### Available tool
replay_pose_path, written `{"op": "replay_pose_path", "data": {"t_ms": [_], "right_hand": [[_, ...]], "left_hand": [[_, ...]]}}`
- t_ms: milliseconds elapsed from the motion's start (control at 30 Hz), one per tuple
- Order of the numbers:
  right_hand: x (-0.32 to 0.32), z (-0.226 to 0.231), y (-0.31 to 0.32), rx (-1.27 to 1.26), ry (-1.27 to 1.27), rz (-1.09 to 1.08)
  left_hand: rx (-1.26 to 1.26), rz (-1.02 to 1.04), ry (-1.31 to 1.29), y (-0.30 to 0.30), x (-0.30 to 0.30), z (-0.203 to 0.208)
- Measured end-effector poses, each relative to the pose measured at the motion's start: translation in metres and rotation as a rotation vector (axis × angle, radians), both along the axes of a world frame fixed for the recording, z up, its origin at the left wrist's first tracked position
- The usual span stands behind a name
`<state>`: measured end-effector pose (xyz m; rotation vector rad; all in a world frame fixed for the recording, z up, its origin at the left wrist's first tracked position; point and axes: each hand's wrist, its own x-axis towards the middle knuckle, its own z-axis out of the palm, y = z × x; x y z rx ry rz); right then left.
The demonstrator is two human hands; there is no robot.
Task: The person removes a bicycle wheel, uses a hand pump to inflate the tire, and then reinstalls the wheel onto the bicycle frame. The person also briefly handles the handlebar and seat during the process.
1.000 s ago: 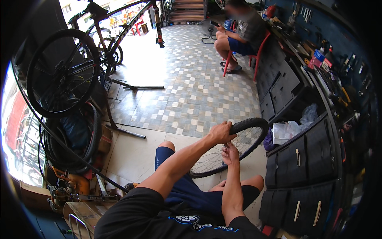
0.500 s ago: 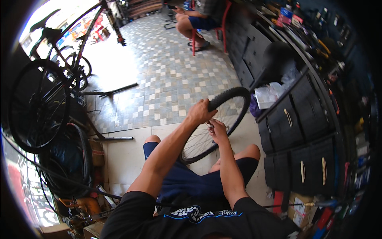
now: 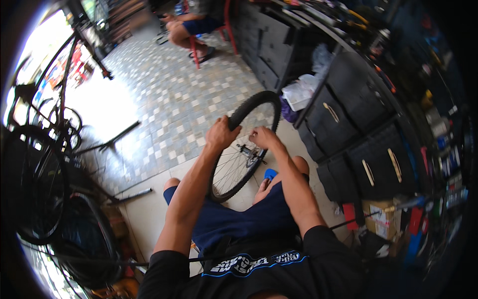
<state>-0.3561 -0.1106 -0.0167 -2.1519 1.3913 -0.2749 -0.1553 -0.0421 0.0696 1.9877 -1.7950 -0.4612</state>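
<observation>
A bicycle wheel with a knobby black tyre stands tilted in front of me, its lower edge between my legs. My left hand is closed round the tyre on its upper left side. Over the spokes, just above the hub, my right hand has its fingers curled together. Whatever those fingers hold, if anything, is too small to make out. A toothed ring or disc shows on the hub's right side.
Black drawers with light handles line the right, below a cluttered bench. A white plastic tub stands beyond the wheel. Bicycles and a loose tyre crowd the left. A seated person is on a red chair further back.
The view has swung right, so the scene sits further left. My right hand has shifted relative to the wheel, uncovering the hub. My left hand stays on the tyre.
</observation>
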Motion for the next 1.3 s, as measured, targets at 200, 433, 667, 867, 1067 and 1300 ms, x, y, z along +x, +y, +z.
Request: {"op": "replay_pose_path", "data": {"t_ms": [200, 433, 667, 867, 1067, 1300], "right_hand": [[-0.111, 0.261, 0.067, -0.47, 0.069, -0.373], [-0.368, 0.286, 0.253, -1.457, 0.253, -1.315], [-0.488, 0.15, 0.287, -0.819, -0.249, -1.612], [-0.527, 0.136, 0.244, -1.176, -0.538, -1.363], [-0.539, 0.178, 0.221, -0.854, -1.158, -1.505], [-0.399, 0.313, 0.201, -0.906, -0.987, -1.107]], "left_hand": [[0.019, 0.033, 0.002, 0.0, 0.023, -0.009], [-0.047, -0.005, 0.08, -0.021, 0.015, -0.005], [-0.194, -0.003, 0.149, 0.003, 0.018, -0.009], [-0.199, -0.029, 0.135, 0.021, 0.042, -0.049], [-0.154, -0.013, 0.141, 0.024, 0.048, -0.05], [-0.14, -0.07, 0.06, 0.031, 0.062, -0.046]]}}
